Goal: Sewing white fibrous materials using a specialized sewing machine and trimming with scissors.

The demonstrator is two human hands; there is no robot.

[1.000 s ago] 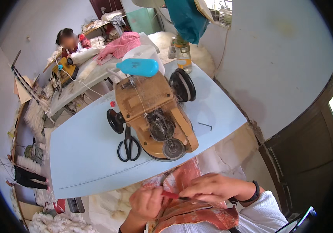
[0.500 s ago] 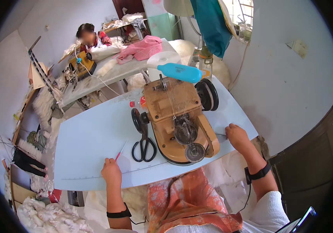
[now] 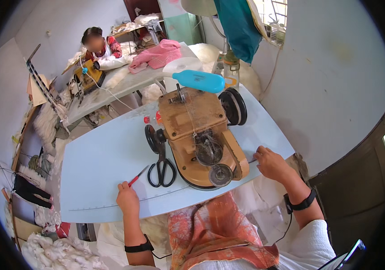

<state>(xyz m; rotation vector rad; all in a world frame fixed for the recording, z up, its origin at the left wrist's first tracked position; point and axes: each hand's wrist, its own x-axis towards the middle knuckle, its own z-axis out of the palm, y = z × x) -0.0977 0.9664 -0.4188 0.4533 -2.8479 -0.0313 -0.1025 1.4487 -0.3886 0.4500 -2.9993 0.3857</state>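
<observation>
Okay: slim red-handled tool (image 3: 137, 177) with tapering grey blade, gripped in left hand (image 3: 127, 198), just left of black-handled scissors (image 3: 161, 159); right hand (image 3: 271, 164) fingers at thin dark rod (image 3: 251, 160), can't tell if gripping.

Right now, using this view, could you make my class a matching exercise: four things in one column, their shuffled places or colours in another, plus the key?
1. Red-handled tool
2. Scissors
3. Sewing machine
4. Pink checked cloth

A. Tan body
B. On the far table
C. In the left hand
D. Unheld on the near blue tabletop

Pairs: 1-C, 2-D, 3-A, 4-B
</observation>
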